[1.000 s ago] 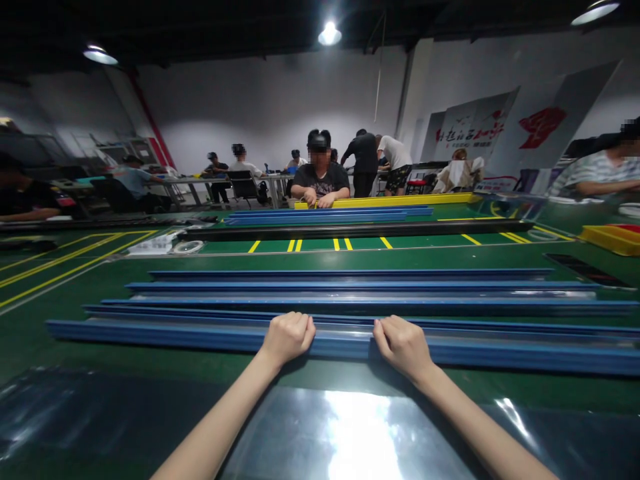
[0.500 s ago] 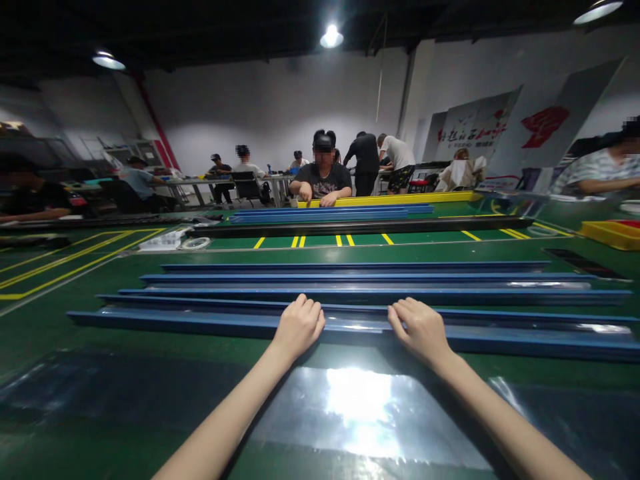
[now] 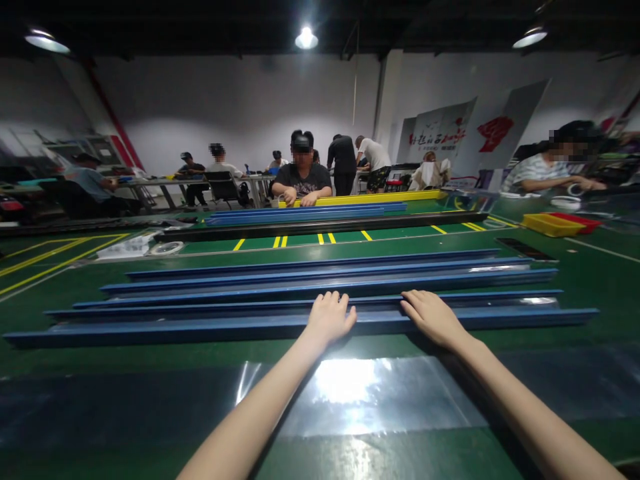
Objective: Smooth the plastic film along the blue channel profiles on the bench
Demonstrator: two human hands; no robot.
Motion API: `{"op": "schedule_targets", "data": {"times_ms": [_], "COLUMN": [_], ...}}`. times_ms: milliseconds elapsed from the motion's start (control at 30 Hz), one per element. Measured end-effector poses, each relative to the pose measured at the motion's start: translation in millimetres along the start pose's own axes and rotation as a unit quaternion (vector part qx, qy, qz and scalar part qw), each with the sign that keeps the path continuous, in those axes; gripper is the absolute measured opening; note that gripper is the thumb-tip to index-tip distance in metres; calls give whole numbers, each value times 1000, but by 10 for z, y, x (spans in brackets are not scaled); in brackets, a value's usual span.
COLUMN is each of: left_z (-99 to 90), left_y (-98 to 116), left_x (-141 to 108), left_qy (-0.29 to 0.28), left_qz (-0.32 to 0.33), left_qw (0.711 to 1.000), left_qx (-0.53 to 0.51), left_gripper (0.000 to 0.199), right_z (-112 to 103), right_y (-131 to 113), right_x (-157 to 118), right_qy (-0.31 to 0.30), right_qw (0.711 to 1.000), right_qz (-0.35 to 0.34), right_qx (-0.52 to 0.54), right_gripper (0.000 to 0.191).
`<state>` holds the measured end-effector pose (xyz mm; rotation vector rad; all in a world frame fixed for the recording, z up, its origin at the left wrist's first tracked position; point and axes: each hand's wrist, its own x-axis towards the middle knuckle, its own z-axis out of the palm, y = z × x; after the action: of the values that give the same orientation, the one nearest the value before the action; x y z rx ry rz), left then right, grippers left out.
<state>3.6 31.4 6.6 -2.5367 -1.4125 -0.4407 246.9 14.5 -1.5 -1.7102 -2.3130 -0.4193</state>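
Observation:
Two long blue channel profiles lie across the green table, each with shiny clear strip showing inside. On the nearer blue channel (image 3: 180, 330) rests my left hand (image 3: 330, 317), its fingers stretched over the far side and the thumb apart. My right hand (image 3: 433, 317) lies on the same channel farther right, fingers extended over it and thumb to the side. Both hands look open; their fingertips are partly hidden behind the rims. Just beyond is the second blue channel (image 3: 240, 288). A clear plastic sheet (image 3: 390, 393) lies flat in front, under my forearms.
Farther off lie a black profile (image 3: 320, 227), thinner blue strips (image 3: 300, 213) and a yellow profile (image 3: 370, 198) by a seated co-worker (image 3: 303, 177). At right are a dark phone-like slab (image 3: 525, 249) and a yellow tray (image 3: 550, 225). A tape roll (image 3: 167, 248) sits left.
My view has turned to the right, so the scene slides left. My fingers have straightened from a curled hold on the near channel, and the hands sit farther right along it.

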Motion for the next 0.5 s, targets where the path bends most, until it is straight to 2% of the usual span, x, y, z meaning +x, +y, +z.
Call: {"op": "schedule_targets", "data": {"times_ms": [167,333,500], "left_z": [-60,-92,-142], "left_y": [-130,-370,-673], "left_x": [-70,-216,-381], "left_qy": [-1,5,1], "left_qz": [-7,-15,-23], "left_qw": [1000,1000,999], "left_qx": [3,17,43], "left_gripper": [30,29,29], "right_z": [9,-33,-73], "right_y": [-151,-309,-235], "right_x": [34,60,57], "right_qy": [10,6,7], "right_qw": [1000,997,998], "right_qz": [-10,-29,-17], "right_qx": [24,70,62], "right_gripper": [46,48,48]}}
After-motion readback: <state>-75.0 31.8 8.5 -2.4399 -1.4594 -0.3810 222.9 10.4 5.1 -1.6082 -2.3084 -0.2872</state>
